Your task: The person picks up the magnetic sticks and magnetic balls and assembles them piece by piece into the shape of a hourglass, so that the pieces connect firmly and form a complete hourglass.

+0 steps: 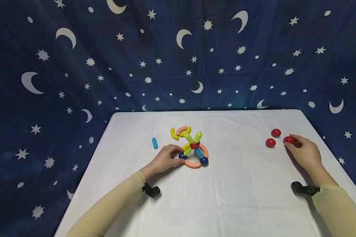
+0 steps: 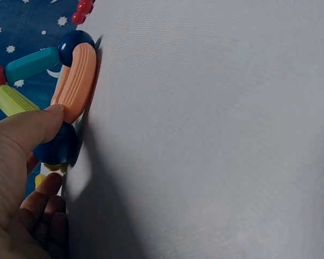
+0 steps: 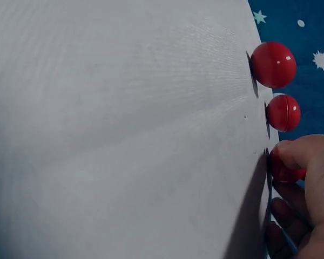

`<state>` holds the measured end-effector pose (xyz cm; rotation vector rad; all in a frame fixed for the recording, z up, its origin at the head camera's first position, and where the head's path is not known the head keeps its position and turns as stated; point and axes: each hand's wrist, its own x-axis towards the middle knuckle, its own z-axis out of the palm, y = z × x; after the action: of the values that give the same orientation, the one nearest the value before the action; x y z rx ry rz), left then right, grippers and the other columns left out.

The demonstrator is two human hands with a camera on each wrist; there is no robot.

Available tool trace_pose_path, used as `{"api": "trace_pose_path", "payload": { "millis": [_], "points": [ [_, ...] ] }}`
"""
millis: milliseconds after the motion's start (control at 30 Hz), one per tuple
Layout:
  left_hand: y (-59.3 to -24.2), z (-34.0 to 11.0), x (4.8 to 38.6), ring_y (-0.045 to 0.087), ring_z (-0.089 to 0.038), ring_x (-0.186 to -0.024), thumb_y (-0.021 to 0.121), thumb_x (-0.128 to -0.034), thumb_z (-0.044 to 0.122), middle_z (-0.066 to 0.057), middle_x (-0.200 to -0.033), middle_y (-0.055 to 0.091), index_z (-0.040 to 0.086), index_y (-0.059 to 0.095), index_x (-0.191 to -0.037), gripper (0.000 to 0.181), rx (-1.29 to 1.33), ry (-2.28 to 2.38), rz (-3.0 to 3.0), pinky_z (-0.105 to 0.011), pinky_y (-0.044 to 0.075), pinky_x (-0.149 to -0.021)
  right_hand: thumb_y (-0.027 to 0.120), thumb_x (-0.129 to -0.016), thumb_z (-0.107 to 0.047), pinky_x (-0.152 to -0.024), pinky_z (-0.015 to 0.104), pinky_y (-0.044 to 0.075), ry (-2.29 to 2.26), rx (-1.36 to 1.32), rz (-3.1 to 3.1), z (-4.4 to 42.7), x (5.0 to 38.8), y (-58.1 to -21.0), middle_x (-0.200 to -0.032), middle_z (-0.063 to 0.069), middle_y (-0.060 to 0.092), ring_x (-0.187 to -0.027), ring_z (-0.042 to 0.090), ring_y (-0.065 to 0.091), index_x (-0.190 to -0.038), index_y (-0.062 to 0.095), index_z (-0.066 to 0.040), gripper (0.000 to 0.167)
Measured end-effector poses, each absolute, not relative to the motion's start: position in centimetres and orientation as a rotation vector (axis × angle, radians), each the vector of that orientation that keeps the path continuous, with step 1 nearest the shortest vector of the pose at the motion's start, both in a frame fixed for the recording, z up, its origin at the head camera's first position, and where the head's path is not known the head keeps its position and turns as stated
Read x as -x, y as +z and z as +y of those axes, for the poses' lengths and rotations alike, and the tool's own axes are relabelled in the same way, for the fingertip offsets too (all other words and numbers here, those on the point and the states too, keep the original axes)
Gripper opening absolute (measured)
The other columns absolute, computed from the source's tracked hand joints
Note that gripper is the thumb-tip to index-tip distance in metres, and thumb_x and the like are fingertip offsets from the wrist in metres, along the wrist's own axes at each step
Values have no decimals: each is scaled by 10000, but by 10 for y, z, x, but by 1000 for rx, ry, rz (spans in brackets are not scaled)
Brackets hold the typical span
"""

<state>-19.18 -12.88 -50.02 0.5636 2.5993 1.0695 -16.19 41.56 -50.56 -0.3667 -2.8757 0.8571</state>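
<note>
A ring of curved pieces (image 1: 192,164) with blue balls (image 1: 204,161) lies mid-table; green and blue sticks rise from it to a red ball (image 1: 194,145), and two light green sticks (image 1: 198,137) point up from that. The left hand (image 1: 165,159) pinches the blue ball (image 2: 56,145) at the ring's left side, its thumb by the orange curved piece (image 2: 78,83). Far to the right, the right hand (image 1: 307,154) holds a red ball (image 3: 283,162) between thumb and fingers, at the tabletop. Two more red balls (image 1: 270,142) (image 3: 274,65) stand beside it.
Behind the ring lie loose yellow curved pieces (image 1: 174,134) and an orange one (image 1: 182,130). A short blue stick (image 1: 155,143) lies to the left. The white tabletop (image 1: 219,204) ends at a dark blue cloth (image 1: 166,65) with moons and stars.
</note>
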Motion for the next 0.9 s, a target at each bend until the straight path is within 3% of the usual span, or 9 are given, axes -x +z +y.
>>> {"api": "trace_pose_path", "payload": {
  "millis": [67,167,233,300,400,500,733,900],
  "points": [
    [-500,-128,192,497,-172,-1095,796,-906,366,33,-1264,602,204,674,-1256,404,-569,1069,2597,-378,422,-945,529,-1065,-314,-975,677,404,928,425,-2843,416,161,-504,-1356,384,485,-1214,547,455,-1516,383,69,610],
    [-499,-128,192,500,-174,-1110,792,-908,372,26,-1278,603,198,674,-1264,413,-582,1066,2584,-383,424,-952,546,-1050,-329,-901,407,512,995,520,-2750,414,160,-500,-1352,337,490,-1118,392,519,-1536,348,60,654],
    [-499,-128,192,500,-170,-1119,791,-907,379,29,-1285,602,201,673,-1266,418,-579,1060,2584,-382,423,-961,579,-1029,-340,-782,233,469,1055,564,-2660,408,161,-492,-1307,253,508,-1019,224,506,-1532,367,40,665],
    [-499,-129,192,500,-168,-1121,794,-905,379,33,-1282,603,205,674,-1262,414,-574,1053,2594,-378,421,-963,614,-1007,-354,-682,144,377,1116,545,-2577,395,165,-479,-1239,124,526,-946,97,452,-1504,418,22,653],
    [-499,-131,192,501,-160,-1115,800,-900,371,44,-1273,605,214,677,-1252,404,-560,1050,2613,-371,418,-962,643,-997,-379,-683,127,381,1232,423,-2508,363,174,-456,-1151,-61,537,-931,21,445,-1465,503,-30,601],
    [-500,-132,192,501,-164,-1115,802,-901,363,37,-1273,607,206,679,-1252,404,-565,1058,2614,-381,420,-960,683,-985,-380,-685,131,417,1348,226,-2479,324,181,-437,-1095,-151,559,-937,32,515,-1434,567,-80,552],
    [-500,-130,194,512,-155,-1122,804,-901,356,41,-1270,615,197,678,-1257,410,-585,1063,2597,-365,423,-967,741,-965,-235,-766,162,472,1534,-288,-2480,226,188,-409,-1196,0,627,-992,126,583,-1365,650,-112,428],
    [-500,-129,194,527,-163,-1110,805,-902,336,26,-1253,629,176,681,-1249,402,-610,1079,2595,-379,436,-958,752,-950,-198,-853,257,494,1477,-593,-2562,177,195,-399,-1214,-11,643,-1060,213,581,-1341,674,-143,403]
  ]
}}
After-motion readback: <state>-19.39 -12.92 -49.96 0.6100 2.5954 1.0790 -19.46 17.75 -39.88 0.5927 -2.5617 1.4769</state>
